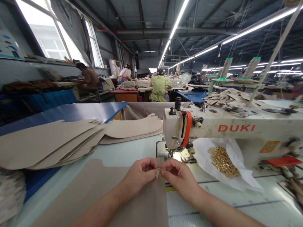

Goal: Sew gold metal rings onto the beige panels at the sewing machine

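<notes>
Both hands meet just in front of the sewing machine's needle area, fingertips almost touching. My left hand [145,171] is closed in a pinch on a small pale strip [157,174]. From the other side, my right hand [177,172] pinches the same strip. A bit of gold metal shows at the strip between the fingertips; its exact shape is too small to tell. Under the hands lies a flat taupe panel [106,189], its upper end near the presser foot. The white sewing machine [236,126] stands right behind the hands.
Gold metal rings or buckles [223,162] lie heaped on a white sheet [201,157] under the machine arm. Stacked taupe panels [54,142] spread over the left side, with another stack [134,127] behind. Several people work at tables farther back.
</notes>
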Motion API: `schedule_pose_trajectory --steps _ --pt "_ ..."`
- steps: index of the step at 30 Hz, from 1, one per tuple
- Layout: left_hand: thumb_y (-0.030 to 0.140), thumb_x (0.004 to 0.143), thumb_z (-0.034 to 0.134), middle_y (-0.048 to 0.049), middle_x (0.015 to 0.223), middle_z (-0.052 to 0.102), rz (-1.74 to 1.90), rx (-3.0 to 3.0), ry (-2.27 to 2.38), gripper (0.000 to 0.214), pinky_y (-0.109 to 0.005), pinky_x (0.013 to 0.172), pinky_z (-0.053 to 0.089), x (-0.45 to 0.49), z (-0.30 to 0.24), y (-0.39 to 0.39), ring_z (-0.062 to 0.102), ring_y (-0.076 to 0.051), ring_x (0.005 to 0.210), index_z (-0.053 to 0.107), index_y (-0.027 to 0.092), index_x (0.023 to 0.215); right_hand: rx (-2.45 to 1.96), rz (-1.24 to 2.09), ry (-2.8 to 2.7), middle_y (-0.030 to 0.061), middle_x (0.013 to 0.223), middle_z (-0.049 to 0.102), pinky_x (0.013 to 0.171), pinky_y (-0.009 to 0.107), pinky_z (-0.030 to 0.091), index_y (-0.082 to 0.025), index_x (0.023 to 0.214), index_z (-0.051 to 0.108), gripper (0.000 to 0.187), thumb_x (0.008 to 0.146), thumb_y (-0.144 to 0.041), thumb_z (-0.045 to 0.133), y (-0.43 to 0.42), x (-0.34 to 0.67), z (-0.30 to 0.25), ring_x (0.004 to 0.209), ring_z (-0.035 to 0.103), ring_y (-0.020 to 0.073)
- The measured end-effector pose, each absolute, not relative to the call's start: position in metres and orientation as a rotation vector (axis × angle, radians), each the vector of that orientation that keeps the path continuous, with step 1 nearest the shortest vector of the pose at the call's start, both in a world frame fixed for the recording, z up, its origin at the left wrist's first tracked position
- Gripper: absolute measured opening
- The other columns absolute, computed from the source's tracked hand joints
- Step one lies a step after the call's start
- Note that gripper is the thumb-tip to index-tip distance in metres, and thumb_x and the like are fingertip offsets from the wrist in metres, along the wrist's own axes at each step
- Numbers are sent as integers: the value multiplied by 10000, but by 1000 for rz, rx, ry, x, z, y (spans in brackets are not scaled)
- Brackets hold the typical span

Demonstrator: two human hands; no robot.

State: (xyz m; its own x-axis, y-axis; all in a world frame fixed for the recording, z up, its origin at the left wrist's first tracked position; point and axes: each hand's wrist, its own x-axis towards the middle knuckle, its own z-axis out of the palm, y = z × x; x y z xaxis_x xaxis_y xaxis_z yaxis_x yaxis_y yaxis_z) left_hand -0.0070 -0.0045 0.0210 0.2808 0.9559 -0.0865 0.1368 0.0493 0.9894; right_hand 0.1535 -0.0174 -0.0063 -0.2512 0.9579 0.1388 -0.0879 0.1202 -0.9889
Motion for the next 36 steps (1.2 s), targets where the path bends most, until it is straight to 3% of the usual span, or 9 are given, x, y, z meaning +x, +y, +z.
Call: schedule_pose_trajectory --steps 2,4,7,12,18,24,29,36 --pt "187 581 601 41 560 534 930 1447 1112 63 -215 551 369 -8 19 -6 480 -111 563 544 166 593 -929 1204 -1514 -24 703 560 627 232 408 -184 834 588 105 745 -215 634 -23 154 -2 670 524 123" --pt "176 591 599 32 597 544 968 1489 1104 54 -224 581 396 -8 17 -7 504 -125 597 548 167 607 -942 1069 -1627 -7 802 577 696 251 417 -196 903 564 210 715 -172 654 -27 155 3 764 540 147" --pt "175 623 604 21 639 556 1020 1505 1072 58 -236 606 422 -8 14 -9 532 -143 636 548 172 635 -956 864 -1758 -2 825 577 690 247 410 -204 893 546 260 682 -140 682 -30 157 7 770 529 152" --pt "154 641 598 5 701 571 1105 1510 1005 55 -234 641 433 -8 14 -10 543 -146 688 547 173 637 -854 750 -1770 15 794 600 701 242 425 -198 810 572 58 793 -148 596 -29 159 6 755 553 146" --pt "205 580 639 14 616 557 1070 1423 1060 99 -232 598 411 -9 20 -9 512 -129 612 551 160 581 -778 752 -1763 41 818 644 725 262 442 -201 780 634 83 830 -172 573 -27 161 7 794 587 164" --pt "204 557 637 30 564 561 1009 1358 1093 84 -217 545 388 -6 24 -11 487 -111 547 562 167 568 -925 871 -1639 12 670 614 618 240 429 -182 679 616 131 799 -225 591 -29 159 8 644 553 137" --pt "233 553 662 -6 652 618 1098 1359 1115 126 -243 616 435 -3 24 -12 553 -149 633 552 173 538 -993 1027 -1440 -17 571 537 522 215 385 -176 627 567 187 763 -299 604 -27 152 3 550 466 111" --pt "260 558 697 -3 638 628 1079 1348 1146 152 -252 623 448 -4 20 -7 566 -153 622 571 175 566 -1055 1074 -1366 -16 555 530 511 216 370 -176 598 550 198 727 -308 620 -22 149 -3 538 448 109"
